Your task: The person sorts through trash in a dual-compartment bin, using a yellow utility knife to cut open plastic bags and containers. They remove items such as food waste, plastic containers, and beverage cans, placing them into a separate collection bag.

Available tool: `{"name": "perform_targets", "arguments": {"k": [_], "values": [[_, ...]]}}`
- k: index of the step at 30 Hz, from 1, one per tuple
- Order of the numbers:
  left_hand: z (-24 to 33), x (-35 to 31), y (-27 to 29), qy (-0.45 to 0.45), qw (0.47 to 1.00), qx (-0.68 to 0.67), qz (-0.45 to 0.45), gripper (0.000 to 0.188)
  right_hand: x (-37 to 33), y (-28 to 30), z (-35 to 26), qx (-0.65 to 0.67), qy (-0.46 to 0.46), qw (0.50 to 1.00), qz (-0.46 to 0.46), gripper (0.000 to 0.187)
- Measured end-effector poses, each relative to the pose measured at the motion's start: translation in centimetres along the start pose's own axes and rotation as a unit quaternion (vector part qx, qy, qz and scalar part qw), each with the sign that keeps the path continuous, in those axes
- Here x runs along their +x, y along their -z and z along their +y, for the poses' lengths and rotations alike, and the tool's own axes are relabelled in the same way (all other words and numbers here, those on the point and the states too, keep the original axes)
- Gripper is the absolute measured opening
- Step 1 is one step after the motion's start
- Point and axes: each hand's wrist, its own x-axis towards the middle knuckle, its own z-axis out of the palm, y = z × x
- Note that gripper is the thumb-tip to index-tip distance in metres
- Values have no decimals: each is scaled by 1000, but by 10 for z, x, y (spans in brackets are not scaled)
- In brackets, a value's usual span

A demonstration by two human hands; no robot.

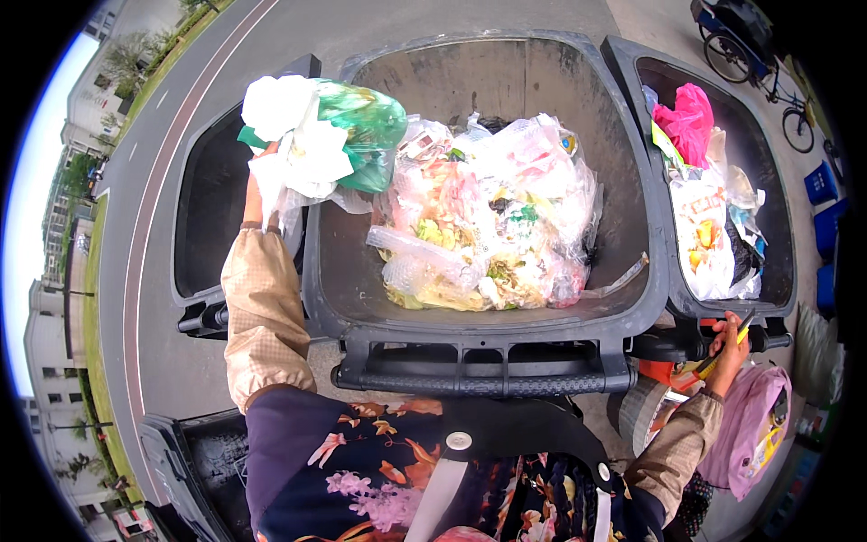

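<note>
My left hand [256,185] is raised over the left rim of the large middle bin [488,86], its fingers closed and mostly hidden behind crumpled plastic. It grips a bulging green plastic bag [363,135] bunched with white plastic [312,158]. Below and to the right, a heap of clear and pinkish rubbish bags [488,217] with food scraps fills the bin's bottom. My right hand [728,354] is closed around a slim yellow-and-black tool [742,331], whose exact kind I cannot make out. That hand is just in front of the right bin's near edge.
A dark bin [212,217] stands at the left. The right bin [778,262] contains white bags and a bright pink bag [688,126]. A black handle bar [483,384] runs along the middle bin's front. A pink cloth [745,425] hangs beside my right forearm. Bicycles [727,56] stand far right.
</note>
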Motion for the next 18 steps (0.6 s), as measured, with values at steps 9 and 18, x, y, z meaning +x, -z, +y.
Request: {"name": "perform_targets", "arguments": {"k": [9, 18], "values": [[-22, -29, 158, -33, 922, -345, 170, 41, -4, -4, -10, -5, -17, 1000, 14, 21], [-61, -28, 173, 172, 693, 691, 113, 59, -1, -2, -2, 15, -12, 1000, -1, 22]]}}
